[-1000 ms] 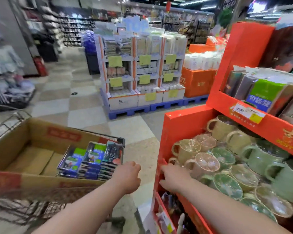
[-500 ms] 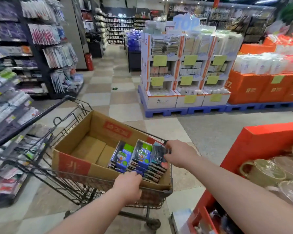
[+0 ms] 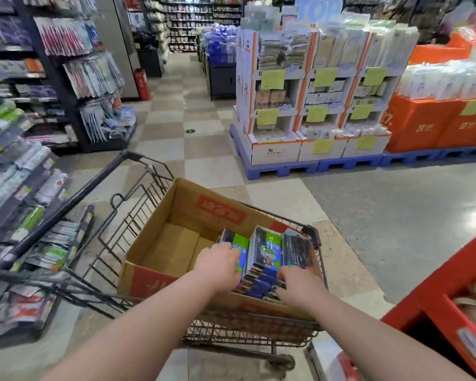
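Overall step: judging by the hands, taking packs out of a box in a shop aisle, the grasp just being made.
Cart: a dark wire shopping cart (image 3: 129, 224) stands on the checked floor, straight ahead of the person.
Box: an open cardboard box (image 3: 187, 204) sits in the cart, its far left part bare.
Packs: three rows of packs (image 3: 267, 248), blue and green, stand on edge in the box's near right corner.
Left hand: the left hand (image 3: 217, 266) curls its fingers over the top of the leftmost row and grips it.
Right hand: the right hand (image 3: 300, 284) rests on the near ends of the other rows with fingers bent down; whether they pinch or only press cannot be told.
Next move: probably closing both hands on a bundle and lifting it straight up over the box wall, keeping the rows from fanning apart.
Around, far: a tall pallet display (image 3: 313, 105) with yellow tags, well apart across the aisle.
Around, left: shelving (image 3: 17, 174) of hanging packets, just beside the cart.
Around, right: an orange display stand (image 3: 434, 303), near the right arm.
In the way: the box's near wall and the cart rim, both below the wrists.
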`<state>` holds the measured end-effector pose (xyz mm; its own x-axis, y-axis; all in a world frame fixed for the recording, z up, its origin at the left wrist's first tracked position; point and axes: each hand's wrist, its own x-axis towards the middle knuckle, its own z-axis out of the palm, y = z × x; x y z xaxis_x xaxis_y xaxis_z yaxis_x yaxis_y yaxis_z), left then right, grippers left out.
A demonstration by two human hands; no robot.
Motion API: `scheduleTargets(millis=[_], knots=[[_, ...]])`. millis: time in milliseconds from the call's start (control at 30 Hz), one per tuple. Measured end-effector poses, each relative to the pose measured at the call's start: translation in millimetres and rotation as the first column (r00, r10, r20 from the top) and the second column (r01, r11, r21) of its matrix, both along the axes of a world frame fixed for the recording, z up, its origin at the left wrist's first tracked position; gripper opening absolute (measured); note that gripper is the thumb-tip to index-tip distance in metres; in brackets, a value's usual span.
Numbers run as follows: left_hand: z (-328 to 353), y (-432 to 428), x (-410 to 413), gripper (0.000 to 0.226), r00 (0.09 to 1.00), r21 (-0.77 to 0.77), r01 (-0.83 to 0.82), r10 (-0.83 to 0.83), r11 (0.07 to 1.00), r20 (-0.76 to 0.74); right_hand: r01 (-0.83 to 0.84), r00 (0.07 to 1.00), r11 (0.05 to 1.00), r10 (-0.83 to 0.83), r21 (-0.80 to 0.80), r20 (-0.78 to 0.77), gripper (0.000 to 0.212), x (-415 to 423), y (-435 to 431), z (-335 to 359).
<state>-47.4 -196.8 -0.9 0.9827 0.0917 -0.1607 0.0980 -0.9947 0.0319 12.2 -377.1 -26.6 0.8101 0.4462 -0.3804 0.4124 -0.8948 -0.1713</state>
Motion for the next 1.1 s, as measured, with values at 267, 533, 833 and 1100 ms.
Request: scheduleTargets(millis=[267,533,833,1100], knots=[[18.0,34.1,76.7,0.038,0.995,-0.012,0.021,-0.020,1.000,0.097,-0.027,0.995,0.999,0.023,-0.045,-0.092,0.039,36.1,22.7,-35.8],[-18.6,60.7,151.2,0.040,0.999,-0.047,-0.020,0.018,0.999,-0.044,0.013,0.983,1.000,-0.017,-0.025,-0.182,0.034,122.8,53.0,-58.5],[-102.0,79.3,206.2,0.042,0.938,-0.033,-0.109,0.092,0.993,-0.334,0.118,0.928,0.992,-0.126,-0.045,-0.350,0.040,209.8,69.4,-126.0],[-163.5,93.5,218.3,0.059,0.810,-0.049,-0.295,0.223,0.954,-0.543,0.371,0.759,0.928,-0.323,-0.031,-0.565,0.066,240.1,76.2,-183.5]])
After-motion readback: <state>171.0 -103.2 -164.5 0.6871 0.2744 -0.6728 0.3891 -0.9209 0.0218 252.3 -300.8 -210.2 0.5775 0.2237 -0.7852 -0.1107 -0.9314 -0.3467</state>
